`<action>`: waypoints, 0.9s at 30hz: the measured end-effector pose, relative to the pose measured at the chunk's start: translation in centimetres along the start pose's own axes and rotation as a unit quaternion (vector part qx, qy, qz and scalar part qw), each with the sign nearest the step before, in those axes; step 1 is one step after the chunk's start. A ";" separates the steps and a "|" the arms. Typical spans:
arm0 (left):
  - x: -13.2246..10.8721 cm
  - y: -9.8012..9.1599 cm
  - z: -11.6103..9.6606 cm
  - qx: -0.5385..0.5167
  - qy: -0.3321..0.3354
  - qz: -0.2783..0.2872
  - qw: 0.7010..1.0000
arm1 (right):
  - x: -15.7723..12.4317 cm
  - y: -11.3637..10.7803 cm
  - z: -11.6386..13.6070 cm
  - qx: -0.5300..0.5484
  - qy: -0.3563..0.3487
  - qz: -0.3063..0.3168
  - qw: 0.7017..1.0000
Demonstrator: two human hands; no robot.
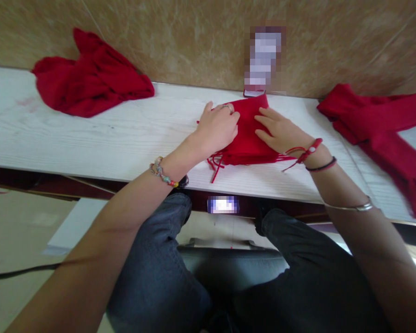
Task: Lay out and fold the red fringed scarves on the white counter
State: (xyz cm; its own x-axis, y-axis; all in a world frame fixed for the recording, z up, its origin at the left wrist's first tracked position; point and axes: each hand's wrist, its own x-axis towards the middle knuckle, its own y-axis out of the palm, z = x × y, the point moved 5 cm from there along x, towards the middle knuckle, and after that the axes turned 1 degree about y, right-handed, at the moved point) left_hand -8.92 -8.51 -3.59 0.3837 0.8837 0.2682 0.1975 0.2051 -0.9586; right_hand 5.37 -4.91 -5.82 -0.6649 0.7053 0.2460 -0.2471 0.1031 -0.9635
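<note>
Mid-frame, the left hand (217,126) curls over folded red cloth (247,122), its grip unclear. The right hand (283,132) rests there, spread.

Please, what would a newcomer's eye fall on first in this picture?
Probably the folded red cloth mid-table, with the left hand and right hand on it. Next, a crumpled red cloth toward the left end, and another fringed red cloth at the right.

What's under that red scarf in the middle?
The white table shows around the folded red scarf. What lies right beneath is covered, so anything hidden there can't be seen. The left hand and right hand are over it.
</note>
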 end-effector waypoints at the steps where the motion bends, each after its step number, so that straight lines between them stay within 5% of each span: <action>1: 0.1 0.0 -0.4 -0.008 0.023 0.003 1.000 | 0.2 -0.2 -0.2 0.000 0.008 -0.014 1.000; 4: 0.2 0.8 -0.6 -0.017 0.054 0.037 0.998 | 0.9 0.2 -0.6 0.005 0.017 -0.032 0.999; 10: -0.2 1.6 0.3 0.013 0.006 0.076 0.997 | 1.1 1.8 -1.1 -0.006 0.011 -0.016 1.000; 27: -0.4 1.4 -0.1 0.057 -0.006 0.091 0.994 | 1.4 0.9 -0.3 -0.013 -0.005 0.011 1.000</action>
State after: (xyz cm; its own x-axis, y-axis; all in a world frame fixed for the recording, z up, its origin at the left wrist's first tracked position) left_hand -8.72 -8.61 -5.03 0.3926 0.9155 0.0881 0.0216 0.0866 -0.9960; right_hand 4.39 -3.63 -6.38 -0.6771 0.7007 0.2248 -0.2134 0.1055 -0.9713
